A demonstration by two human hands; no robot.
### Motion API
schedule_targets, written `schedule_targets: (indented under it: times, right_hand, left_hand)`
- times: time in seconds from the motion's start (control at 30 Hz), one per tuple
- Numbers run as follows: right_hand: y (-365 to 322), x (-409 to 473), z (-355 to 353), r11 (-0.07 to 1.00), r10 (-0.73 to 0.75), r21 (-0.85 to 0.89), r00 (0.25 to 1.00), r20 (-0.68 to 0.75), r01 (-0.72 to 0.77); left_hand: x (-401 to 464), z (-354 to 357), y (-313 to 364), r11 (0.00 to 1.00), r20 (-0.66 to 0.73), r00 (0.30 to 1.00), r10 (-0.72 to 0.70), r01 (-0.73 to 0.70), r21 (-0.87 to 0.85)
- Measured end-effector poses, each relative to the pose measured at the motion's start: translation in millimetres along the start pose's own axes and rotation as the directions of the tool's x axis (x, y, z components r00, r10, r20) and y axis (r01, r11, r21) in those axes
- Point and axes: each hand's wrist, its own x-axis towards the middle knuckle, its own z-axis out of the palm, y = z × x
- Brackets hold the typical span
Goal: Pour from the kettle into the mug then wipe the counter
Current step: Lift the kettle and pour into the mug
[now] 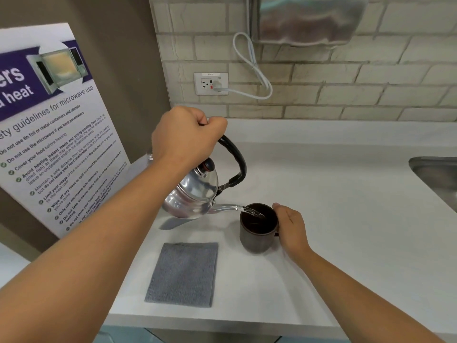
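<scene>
A shiny metal kettle (195,194) with a black handle hangs tilted above the white counter (346,219), its spout pointing right. My left hand (185,139) is closed around the top of the handle. Water streams from the spout into a dark brown mug (254,237) standing on the counter. My right hand (291,226) is wrapped around the mug's right side at its handle. A folded grey cloth (183,273) lies flat on the counter in front of the kettle, to the left of the mug.
A steel sink (437,177) is set into the counter at the far right. A microwave guidelines poster (49,134) leans at the left. On the tiled wall behind are an outlet (210,83) with a white cable and a metal dispenser (309,18).
</scene>
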Motion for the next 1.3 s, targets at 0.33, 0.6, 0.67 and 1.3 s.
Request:
schedule_targets:
  times: [0.33, 0.6, 0.67, 1.3]
  right_hand:
    - [2, -1, 0, 1.0, -0.007, -0.002, 1.0, 0.009, 0.007]
    - [1, 0, 0, 1.0, -0.008, -0.015, 1.0, 0.006, 0.008]
    - [1, 0, 0, 1.0, -0.008, -0.013, 1.0, 0.004, 0.008]
    - [-3, -4, 1, 1.0, -0.004, -0.027, 1.0, -0.013, 0.004]
  left_hand:
    - [9, -2, 8, 0.993, 0.024, 0.998, 0.065, -0.067, 0.096]
    - [14, -5, 13, 0.979, 0.06, 0.991, 0.116, -0.124, 0.16]
    - [15, -5, 14, 0.977, 0.066, 0.989, 0.129, -0.138, 0.162]
    - [7, 1, 5, 0.989, 0.026, 0.992, 0.122, -0.124, 0.083]
